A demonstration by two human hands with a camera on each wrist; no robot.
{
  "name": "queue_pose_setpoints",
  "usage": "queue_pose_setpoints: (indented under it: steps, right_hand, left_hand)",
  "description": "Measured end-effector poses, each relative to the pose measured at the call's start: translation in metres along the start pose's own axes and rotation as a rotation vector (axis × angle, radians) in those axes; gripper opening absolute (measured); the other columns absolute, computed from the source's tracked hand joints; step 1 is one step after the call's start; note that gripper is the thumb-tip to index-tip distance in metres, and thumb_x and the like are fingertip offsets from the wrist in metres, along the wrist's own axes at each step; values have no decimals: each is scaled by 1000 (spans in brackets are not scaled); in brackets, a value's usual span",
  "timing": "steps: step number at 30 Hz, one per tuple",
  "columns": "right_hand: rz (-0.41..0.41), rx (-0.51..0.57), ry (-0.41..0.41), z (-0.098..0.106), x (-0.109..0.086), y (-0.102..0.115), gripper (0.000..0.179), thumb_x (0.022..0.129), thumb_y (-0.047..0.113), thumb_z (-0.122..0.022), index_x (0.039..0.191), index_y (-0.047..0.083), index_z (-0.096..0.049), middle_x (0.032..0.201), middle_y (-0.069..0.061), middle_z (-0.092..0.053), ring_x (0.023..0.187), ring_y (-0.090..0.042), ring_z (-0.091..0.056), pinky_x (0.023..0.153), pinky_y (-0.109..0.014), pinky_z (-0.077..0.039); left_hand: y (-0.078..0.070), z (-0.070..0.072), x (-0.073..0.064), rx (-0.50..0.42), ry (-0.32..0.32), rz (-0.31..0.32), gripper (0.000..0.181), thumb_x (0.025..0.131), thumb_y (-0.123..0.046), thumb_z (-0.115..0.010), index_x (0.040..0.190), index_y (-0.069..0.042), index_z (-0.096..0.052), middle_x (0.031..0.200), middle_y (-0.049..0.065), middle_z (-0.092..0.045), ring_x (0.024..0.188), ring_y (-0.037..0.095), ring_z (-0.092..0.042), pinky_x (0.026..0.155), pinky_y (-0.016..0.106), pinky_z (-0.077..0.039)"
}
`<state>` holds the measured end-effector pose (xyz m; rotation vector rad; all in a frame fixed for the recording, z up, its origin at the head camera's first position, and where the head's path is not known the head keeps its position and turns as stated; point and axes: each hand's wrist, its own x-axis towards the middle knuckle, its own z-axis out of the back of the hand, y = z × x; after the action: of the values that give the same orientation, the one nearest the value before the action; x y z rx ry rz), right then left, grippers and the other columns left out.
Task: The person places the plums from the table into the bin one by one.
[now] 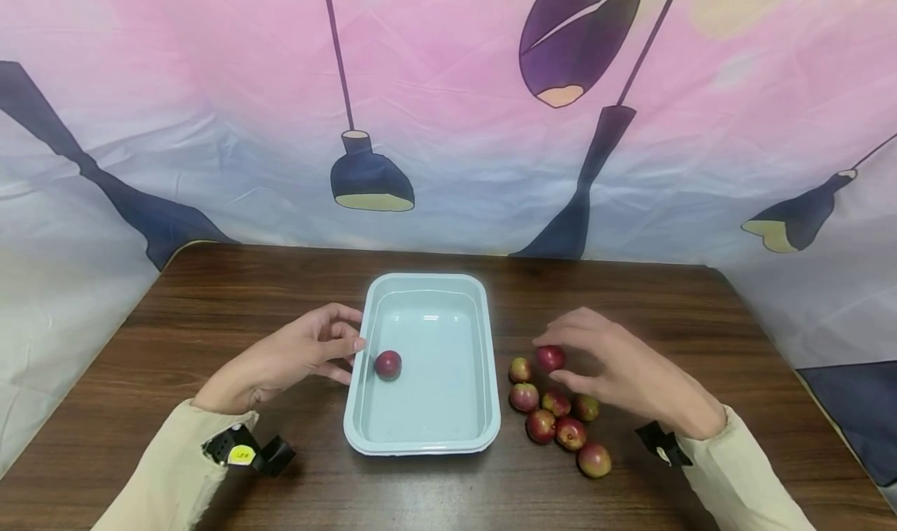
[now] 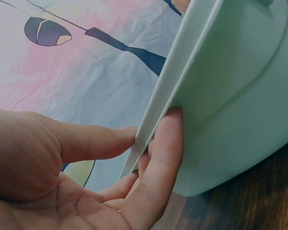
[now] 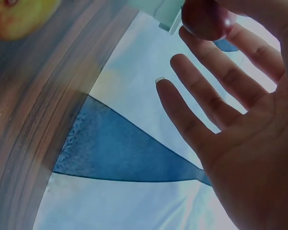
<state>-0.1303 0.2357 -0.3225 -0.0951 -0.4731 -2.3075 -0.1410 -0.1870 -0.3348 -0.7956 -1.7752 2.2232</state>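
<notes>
Nearest the camera, two cream sleeves (image 1: pixel 743 472) enter from the lower corners, each with a black strap (image 1: pixel 663 444) at the wrist; the left strap bears a yellow label (image 1: pixel 241 455). Between the arms, a pale blue rectangular tray (image 1: pixel 444 391) stands on a dark wood-grained table (image 1: pixel 238 305), its long sides running away from the viewer. The left hand (image 1: pixel 308 344) has a nearly closed grip on the tray's left rim, with the thumb above and the fingers beneath, as the left wrist view confirms. Inside the tray, a single dark red fruit (image 1: pixel 388 365) lies on the floor near the left wall. To the right of the tray, the right hand (image 1: pixel 610 360) holds a round red fruit (image 1: pixel 550 358) between thumb and fingertips, its grip parted by about the fruit's width; the right wrist view shows the remaining fingers extended. Beside and below this hand, seven red and yellow-green fruits (image 1: pixel 541 426) lie in a loose cluster on the table. Behind the table hangs a pink and blue cloth (image 1: pixel 455 72) printed with dark lamps (image 1: pixel 371 174).
</notes>
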Motion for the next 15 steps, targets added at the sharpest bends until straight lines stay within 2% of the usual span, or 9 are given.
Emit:
queue_pose_setpoints:
  steps: [15]
  right_hand:
    - [48, 2, -80, -4, 3, 17, 40, 87, 22, -82, 124, 27, -69, 123, 15, -65, 118, -7, -57, 101, -31, -53]
  left_hand:
    - [-1, 0, 0, -1, -1, 2, 57, 103, -14, -60, 146, 9, -31, 114, 21, -62, 95, 24, -69, 84, 39, -66]
